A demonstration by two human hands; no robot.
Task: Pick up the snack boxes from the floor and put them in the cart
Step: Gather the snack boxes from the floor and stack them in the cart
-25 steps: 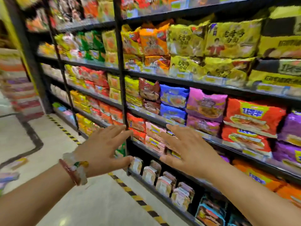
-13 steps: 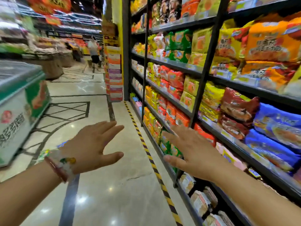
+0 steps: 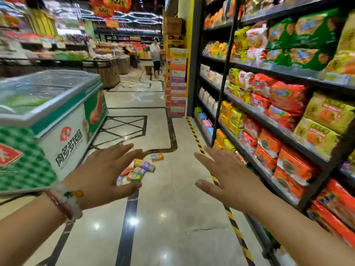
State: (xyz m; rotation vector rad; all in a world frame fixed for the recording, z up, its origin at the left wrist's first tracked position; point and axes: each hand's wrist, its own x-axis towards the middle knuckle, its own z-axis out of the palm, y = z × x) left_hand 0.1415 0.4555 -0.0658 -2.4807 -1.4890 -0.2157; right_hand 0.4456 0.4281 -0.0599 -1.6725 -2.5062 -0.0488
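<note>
Two hands reach out in front, and both hold nothing. The left hand (image 3: 101,175) is flat with its fingers straight and spread, palm down, thumb pointing to the right. It wears two bracelets (image 3: 65,202) on the wrist. The right hand (image 3: 228,179) is flat too, fingers straight and pointing up and to the left, thumb sticking out toward the left hand.

The snack boxes (image 3: 140,169) lie in a little heap on the floor (image 3: 172,227), past the fingertips of the left hand and between the two hands. About six or seven small bright boxes show, but some are partly hidden behind the left hand, so the count is not sure. One box (image 3: 157,157) lies a bit apart, farther away than the rest.

One big freezer (image 3: 48,121) with a glass lid stands left of the left hand. One tall rack of shelves (image 3: 269,120) full of noodle packs stands right of the right hand. One person (image 3: 156,54) stands far down the aisle.
</note>
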